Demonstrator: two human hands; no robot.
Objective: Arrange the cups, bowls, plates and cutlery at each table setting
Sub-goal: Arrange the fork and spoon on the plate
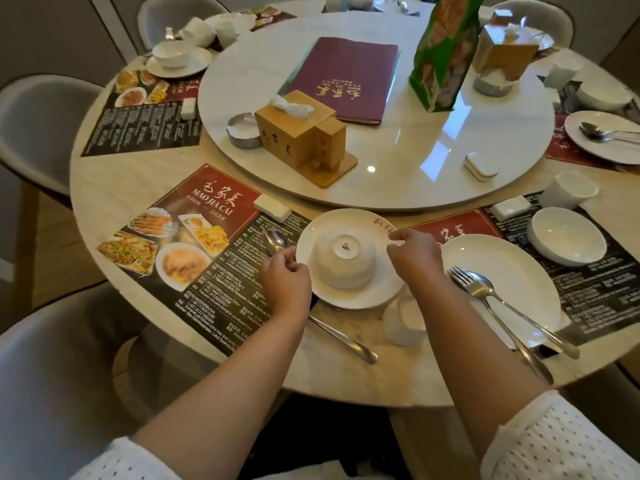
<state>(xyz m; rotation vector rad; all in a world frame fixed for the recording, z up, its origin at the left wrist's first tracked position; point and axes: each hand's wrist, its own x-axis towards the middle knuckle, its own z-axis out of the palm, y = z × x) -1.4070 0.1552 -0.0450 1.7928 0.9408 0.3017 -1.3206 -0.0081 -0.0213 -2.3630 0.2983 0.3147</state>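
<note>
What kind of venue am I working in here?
Most likely a Chinese restaurant dining room: a round table with a lazy Susan, printed food-photo placemats, and a maroon menu folder.

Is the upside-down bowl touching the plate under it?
Touching. The head view shows the upside-down bowl resting rim-down on the plate, with no gap between them, while both hands grip the plate's edges.

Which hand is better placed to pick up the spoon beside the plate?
Left. The left hand is already over the metal spoon at the round white plate's left rim; the right hand is at the far right rim.
</note>
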